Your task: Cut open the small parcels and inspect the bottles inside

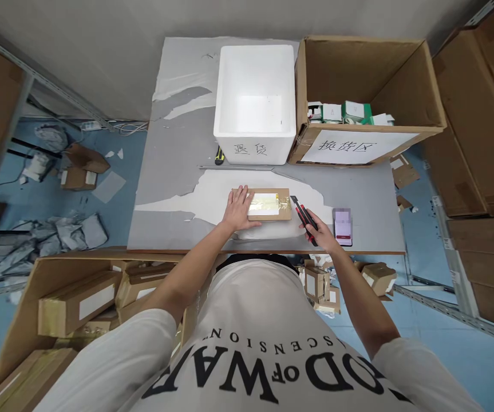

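A small brown cardboard box [285, 212] with a white label and clear yellowish tape lies flat on the table in front of me. My left hand [238, 209] rests on its left end, fingers spread and stretched out. In my right hand [320, 232] is a black and red box cutter [302, 214], fingers wrapped round its handle. The cutter's tip points up and left, close to the box's right end; whether it touches the box I cannot tell. Just right of that hand lies a phone [343, 227] with its screen lit.
A white foam box [255, 150] and a large carton [433, 109] holding several small boxes stand at the table's back. Beside the foam box lies a yellow and black cutter [220, 155]. The grey table [165, 154] has torn white patches. An open carton [44, 269] of parcels sits lower left.
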A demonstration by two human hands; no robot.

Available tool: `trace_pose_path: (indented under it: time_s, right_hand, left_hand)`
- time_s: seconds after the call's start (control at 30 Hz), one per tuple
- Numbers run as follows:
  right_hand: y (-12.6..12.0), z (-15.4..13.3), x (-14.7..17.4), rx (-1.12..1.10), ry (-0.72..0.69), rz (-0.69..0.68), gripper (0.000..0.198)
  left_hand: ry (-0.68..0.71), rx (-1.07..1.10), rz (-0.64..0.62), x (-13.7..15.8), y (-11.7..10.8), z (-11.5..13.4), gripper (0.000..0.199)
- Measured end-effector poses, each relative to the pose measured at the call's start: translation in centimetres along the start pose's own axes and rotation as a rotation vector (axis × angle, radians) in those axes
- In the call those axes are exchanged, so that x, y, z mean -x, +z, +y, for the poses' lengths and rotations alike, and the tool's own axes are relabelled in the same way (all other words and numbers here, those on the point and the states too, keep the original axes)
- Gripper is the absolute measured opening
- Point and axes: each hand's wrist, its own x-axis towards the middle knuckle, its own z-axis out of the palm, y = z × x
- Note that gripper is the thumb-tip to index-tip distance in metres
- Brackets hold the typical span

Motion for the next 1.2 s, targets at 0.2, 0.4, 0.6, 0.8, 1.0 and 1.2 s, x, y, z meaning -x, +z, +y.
trace_pose_path:
  time_s: [0.2,0.4,0.6,0.8,1.0,1.2]
  right_hand:
    - [0.2,-0.5,0.2,-0.022,0.025,-0.007,0.08]
    - [-0.7,-1.4,-0.1,0.049,0.084,-0.05,0.08]
    - [-2.4,-3.2,-0.4,0.207,0.117,-0.15,0.076]
    - [-3.3,-3.8,-0.4,0.358,0.135,-0.207,0.072]
    - [-2.8,-3.4,1.0,0.345,0.168,-0.24,0.072]
    - [-3.0,-2.7,2.6,0.317,0.182,-0.26,0.072]
  left_hand:
    - [-0.013,0.068,0.057,0.2,0.4,0.0,0.115]
    - [-0.058,0.061,0.077,0.1,1.2,-0.2,0.112]
    - [-0.049,0.009,0.108,0.1,1.5,-0.4,0.115]
    - [-0.05,-0.201,0.07,0.2,1.4,-0.3,0.114]
    - [-0.053,-0.293,0.039,0.3,1.3,-0.2,0.115]
    - [-0.03,-0.293,0.024,0.4,1.2,-0.3,0.117]
